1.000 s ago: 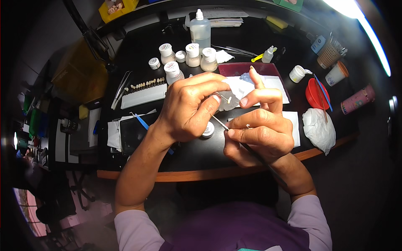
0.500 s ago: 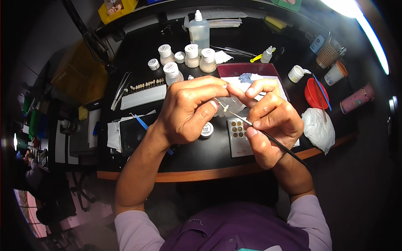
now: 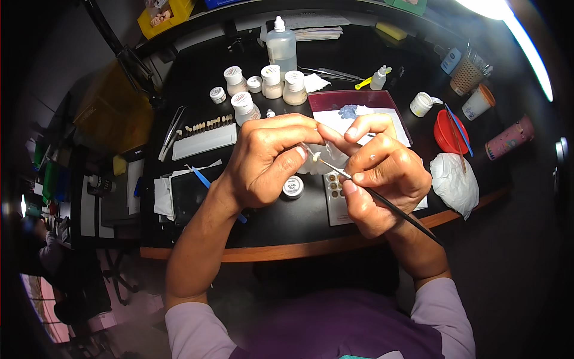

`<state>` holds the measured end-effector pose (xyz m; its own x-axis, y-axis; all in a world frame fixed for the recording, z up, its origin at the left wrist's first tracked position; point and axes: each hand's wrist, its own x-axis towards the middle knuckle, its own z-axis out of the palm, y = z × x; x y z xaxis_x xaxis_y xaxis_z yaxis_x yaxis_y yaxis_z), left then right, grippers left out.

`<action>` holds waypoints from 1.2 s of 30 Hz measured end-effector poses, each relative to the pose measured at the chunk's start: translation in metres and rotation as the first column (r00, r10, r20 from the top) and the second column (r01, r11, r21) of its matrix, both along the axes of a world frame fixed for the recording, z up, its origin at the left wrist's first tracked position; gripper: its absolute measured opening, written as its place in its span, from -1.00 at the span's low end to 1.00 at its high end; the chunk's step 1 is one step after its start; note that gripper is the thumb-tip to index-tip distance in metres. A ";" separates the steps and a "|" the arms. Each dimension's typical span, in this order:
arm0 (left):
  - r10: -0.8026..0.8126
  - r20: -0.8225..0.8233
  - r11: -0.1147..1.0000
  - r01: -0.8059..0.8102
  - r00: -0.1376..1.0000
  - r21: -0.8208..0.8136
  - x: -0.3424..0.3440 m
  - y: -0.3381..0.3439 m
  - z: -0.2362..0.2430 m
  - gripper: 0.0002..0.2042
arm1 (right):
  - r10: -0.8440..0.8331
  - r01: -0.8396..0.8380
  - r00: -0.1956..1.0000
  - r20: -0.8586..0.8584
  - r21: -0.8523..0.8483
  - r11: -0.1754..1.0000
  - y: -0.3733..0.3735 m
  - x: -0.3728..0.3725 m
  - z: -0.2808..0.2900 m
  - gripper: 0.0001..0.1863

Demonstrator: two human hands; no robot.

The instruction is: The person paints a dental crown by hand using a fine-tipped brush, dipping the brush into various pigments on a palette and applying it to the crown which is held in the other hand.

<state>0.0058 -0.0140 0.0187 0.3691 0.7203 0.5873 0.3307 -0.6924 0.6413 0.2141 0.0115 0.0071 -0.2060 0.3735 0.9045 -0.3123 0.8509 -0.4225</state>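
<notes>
My left hand [image 3: 266, 152] is closed, thumb and fingers pinching a thin holder that is mostly hidden. At its end is a small white dental crown [image 3: 315, 157]. Between the fingers and thumb of my right hand [image 3: 388, 176] is a fine brush [image 3: 391, 207] with a long black handle. Its tip meets the crown, or comes very close to it. The fingers of both hands come together above the crown. Below them lie a palette [image 3: 338, 206] with small round wells of brownish paste, partly covered by my right hand, and a round white-lidded jar [image 3: 293, 186].
Several powder jars [image 3: 272, 82] and a clear bottle [image 3: 281, 48] stand behind my hands. A tooth shade guide [image 3: 204, 142] and tweezers [image 3: 171, 133] lie left. On the right are a red bowl [image 3: 447, 133], a white bag [image 3: 454, 185] and a pink cylinder [image 3: 509, 139].
The crown has shifted slightly left and turned. The brush tip, apart from it before, has moved left up to it. Both hands keep their grips.
</notes>
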 end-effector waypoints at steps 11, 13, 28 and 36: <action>-0.006 -0.007 1.000 0.006 1.000 0.001 -0.001 0.002 -0.002 -0.56 | -0.013 0.013 1.000 0.010 0.035 0.999 0.001 0.000 0.002 -0.78; -0.007 -0.007 1.000 0.007 1.000 0.003 -0.001 0.001 -0.001 -0.55 | -0.017 0.017 1.000 0.004 0.024 1.000 0.001 -0.001 0.000 -0.77; -0.021 0.004 0.999 0.021 1.000 0.041 -0.001 0.002 -0.001 -0.56 | -0.007 0.006 1.000 0.006 0.047 0.999 0.001 0.000 0.004 -0.78; -0.023 -0.007 1.000 0.024 1.000 0.021 -0.001 0.002 0.000 -0.56 | 0.001 0.000 1.000 -0.023 0.037 0.999 0.002 -0.002 -0.001 -0.78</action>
<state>0.0048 -0.0122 0.0189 0.3898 0.6989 0.5997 0.3185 -0.7133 0.6243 0.2118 0.0139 0.0057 -0.1853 0.3394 0.9222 -0.3220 0.8657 -0.3833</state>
